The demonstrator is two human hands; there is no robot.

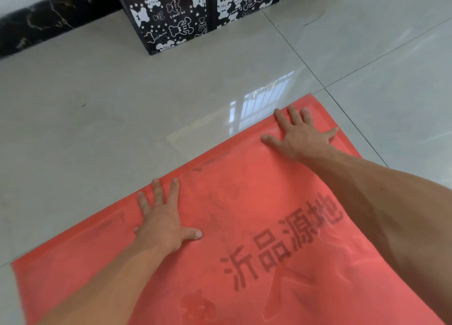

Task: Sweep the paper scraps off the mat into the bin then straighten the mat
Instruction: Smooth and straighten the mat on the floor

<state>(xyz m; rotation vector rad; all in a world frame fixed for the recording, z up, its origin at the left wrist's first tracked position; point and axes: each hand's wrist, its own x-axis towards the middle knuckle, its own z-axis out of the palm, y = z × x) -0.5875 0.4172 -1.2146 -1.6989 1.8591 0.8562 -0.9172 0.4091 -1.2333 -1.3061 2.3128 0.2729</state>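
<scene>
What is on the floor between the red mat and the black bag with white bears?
Nothing: in the head view only bare tile floor lies between the mat and the bag.

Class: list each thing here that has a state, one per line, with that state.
Red mat: flat on the tiled floor, askew to its joints, no scraps visible.
Left hand: open, pressing the mat near its far edge.
Right hand: open, pressing the mat's far corner.
Bear-print bag: upright, apart from the mat.
</scene>
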